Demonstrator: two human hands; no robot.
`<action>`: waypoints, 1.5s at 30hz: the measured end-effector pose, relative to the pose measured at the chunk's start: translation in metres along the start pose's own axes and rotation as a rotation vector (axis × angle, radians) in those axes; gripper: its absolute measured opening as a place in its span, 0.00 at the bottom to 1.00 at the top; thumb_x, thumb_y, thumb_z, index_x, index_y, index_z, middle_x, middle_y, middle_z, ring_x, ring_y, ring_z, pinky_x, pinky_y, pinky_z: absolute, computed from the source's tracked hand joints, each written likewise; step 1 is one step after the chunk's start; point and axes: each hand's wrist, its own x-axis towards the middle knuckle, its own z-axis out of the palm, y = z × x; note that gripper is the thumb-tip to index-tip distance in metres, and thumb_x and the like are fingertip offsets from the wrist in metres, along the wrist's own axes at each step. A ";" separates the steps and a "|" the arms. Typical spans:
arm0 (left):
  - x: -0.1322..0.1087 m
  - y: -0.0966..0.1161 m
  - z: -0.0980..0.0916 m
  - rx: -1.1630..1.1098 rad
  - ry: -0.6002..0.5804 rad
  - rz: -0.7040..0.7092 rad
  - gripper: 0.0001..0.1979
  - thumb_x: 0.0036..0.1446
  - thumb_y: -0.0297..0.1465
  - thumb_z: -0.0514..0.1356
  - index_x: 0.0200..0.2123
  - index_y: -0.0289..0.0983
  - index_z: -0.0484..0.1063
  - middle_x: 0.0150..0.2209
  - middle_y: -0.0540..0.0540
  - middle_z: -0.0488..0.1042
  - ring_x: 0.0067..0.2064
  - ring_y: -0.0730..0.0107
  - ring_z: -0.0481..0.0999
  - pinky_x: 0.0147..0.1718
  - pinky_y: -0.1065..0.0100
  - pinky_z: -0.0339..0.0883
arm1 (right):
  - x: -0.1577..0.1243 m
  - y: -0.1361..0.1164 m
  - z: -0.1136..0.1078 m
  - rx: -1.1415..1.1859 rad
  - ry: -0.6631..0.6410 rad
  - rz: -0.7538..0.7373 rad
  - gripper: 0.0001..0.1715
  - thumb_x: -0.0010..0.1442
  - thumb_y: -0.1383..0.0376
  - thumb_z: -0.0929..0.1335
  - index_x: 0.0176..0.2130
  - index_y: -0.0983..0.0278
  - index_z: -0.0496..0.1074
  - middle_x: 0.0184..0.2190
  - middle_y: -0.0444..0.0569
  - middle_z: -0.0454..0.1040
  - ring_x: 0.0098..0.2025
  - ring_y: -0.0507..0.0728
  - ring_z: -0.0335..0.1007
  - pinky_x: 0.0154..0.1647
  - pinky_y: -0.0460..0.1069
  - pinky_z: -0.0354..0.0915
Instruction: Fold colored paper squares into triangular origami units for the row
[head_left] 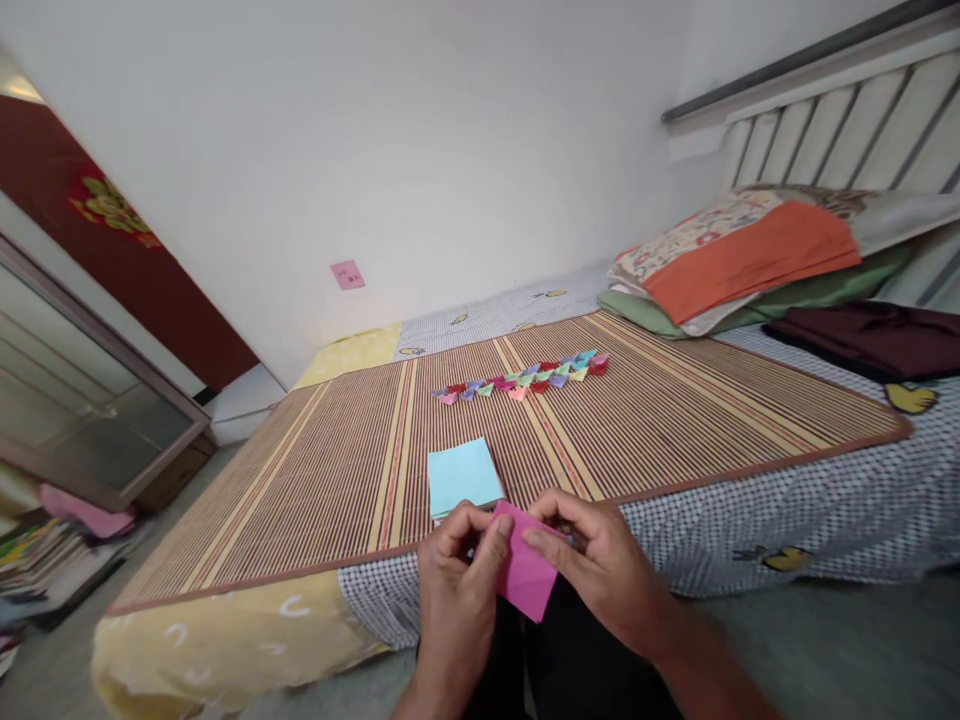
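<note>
A bright pink sheet of paper (527,575) is held between my two hands, just in front of the bed's edge. My left hand (461,580) pinches its left side, thumb on top. On the upper right side, my right hand (600,560) grips the same paper with thumb and fingers. Its layers at the back are hidden by the fingers. Just beyond my left hand, a stack of square paper (463,475) with a light blue sheet on top lies on the mat. Farther back, several small folded paper pieces (525,380) in many colours lie in rows.
A striped woven mat (315,490) covers the bed. Pillows (757,260) and a dark folded cloth (862,338) are at the far right, near a radiator (847,120). A pink note (347,275) is on the white wall. Stacked books (37,560) sit at the lower left.
</note>
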 end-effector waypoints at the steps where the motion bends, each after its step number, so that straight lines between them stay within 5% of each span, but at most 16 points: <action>1: 0.000 0.000 0.001 0.016 0.021 0.001 0.16 0.61 0.38 0.65 0.25 0.35 0.71 0.24 0.51 0.66 0.28 0.73 0.62 0.28 0.71 0.57 | 0.000 0.000 0.001 -0.049 0.040 -0.037 0.12 0.69 0.61 0.67 0.34 0.63 0.72 0.28 0.44 0.71 0.31 0.53 0.67 0.34 0.48 0.61; 5: 0.005 0.003 0.001 0.001 -0.010 -0.014 0.14 0.58 0.37 0.67 0.25 0.36 0.71 0.24 0.51 0.67 0.28 0.72 0.63 0.28 0.72 0.58 | 0.001 -0.001 -0.001 -0.160 0.062 -0.115 0.13 0.69 0.62 0.66 0.31 0.63 0.71 0.28 0.45 0.71 0.32 0.54 0.68 0.35 0.49 0.62; 9: 0.011 0.008 -0.004 -0.020 -0.089 -0.005 0.12 0.58 0.37 0.67 0.28 0.36 0.74 0.25 0.50 0.71 0.29 0.71 0.66 0.28 0.72 0.60 | 0.003 -0.003 -0.010 -0.014 -0.078 0.067 0.13 0.68 0.60 0.68 0.31 0.62 0.72 0.28 0.43 0.70 0.31 0.53 0.67 0.33 0.47 0.61; 14: 0.006 0.007 -0.004 -0.013 0.060 0.044 0.15 0.59 0.39 0.66 0.26 0.36 0.72 0.24 0.51 0.68 0.27 0.72 0.65 0.27 0.72 0.59 | 0.002 0.002 -0.008 0.167 -0.029 0.184 0.13 0.65 0.58 0.70 0.33 0.63 0.73 0.28 0.43 0.70 0.31 0.53 0.67 0.33 0.47 0.63; 17: 0.004 0.002 0.000 -0.087 0.096 -0.013 0.17 0.59 0.41 0.65 0.26 0.36 0.69 0.24 0.52 0.66 0.27 0.73 0.63 0.27 0.73 0.59 | 0.002 0.003 -0.004 0.144 0.046 0.129 0.11 0.65 0.59 0.69 0.33 0.63 0.73 0.28 0.44 0.72 0.32 0.54 0.68 0.35 0.48 0.64; 21: 0.004 -0.004 0.006 -0.162 -0.020 -0.113 0.18 0.59 0.42 0.66 0.25 0.36 0.67 0.23 0.53 0.64 0.26 0.74 0.61 0.26 0.73 0.58 | 0.003 0.005 -0.004 0.089 0.174 0.096 0.10 0.66 0.59 0.69 0.35 0.62 0.73 0.29 0.44 0.73 0.32 0.55 0.70 0.35 0.48 0.65; 28: 0.001 -0.006 0.008 0.034 -0.001 -0.015 0.19 0.62 0.41 0.63 0.24 0.37 0.66 0.22 0.52 0.64 0.26 0.72 0.62 0.26 0.71 0.57 | 0.002 0.006 0.001 -0.144 0.224 -0.017 0.14 0.69 0.61 0.64 0.32 0.61 0.70 0.27 0.45 0.72 0.31 0.55 0.69 0.35 0.49 0.63; 32: 0.002 -0.007 0.007 -0.062 -0.020 -0.065 0.19 0.61 0.42 0.64 0.25 0.38 0.65 0.21 0.53 0.65 0.24 0.73 0.62 0.25 0.72 0.57 | 0.002 0.006 0.006 -0.223 0.208 -0.057 0.14 0.67 0.61 0.67 0.29 0.61 0.68 0.25 0.43 0.68 0.28 0.54 0.66 0.32 0.48 0.61; 38: 0.011 -0.009 0.005 -0.291 -0.144 -0.173 0.19 0.59 0.42 0.66 0.24 0.36 0.67 0.20 0.53 0.65 0.23 0.76 0.60 0.25 0.72 0.54 | 0.006 0.011 0.000 0.031 0.102 0.160 0.15 0.65 0.57 0.69 0.29 0.63 0.71 0.24 0.43 0.69 0.28 0.54 0.66 0.28 0.47 0.61; 45: 0.012 -0.008 0.000 -0.184 -0.054 -0.089 0.18 0.61 0.41 0.65 0.25 0.36 0.67 0.23 0.54 0.62 0.27 0.74 0.60 0.29 0.72 0.55 | 0.007 0.011 -0.001 0.429 -0.014 0.357 0.16 0.58 0.54 0.75 0.37 0.66 0.78 0.28 0.45 0.75 0.30 0.55 0.70 0.33 0.48 0.67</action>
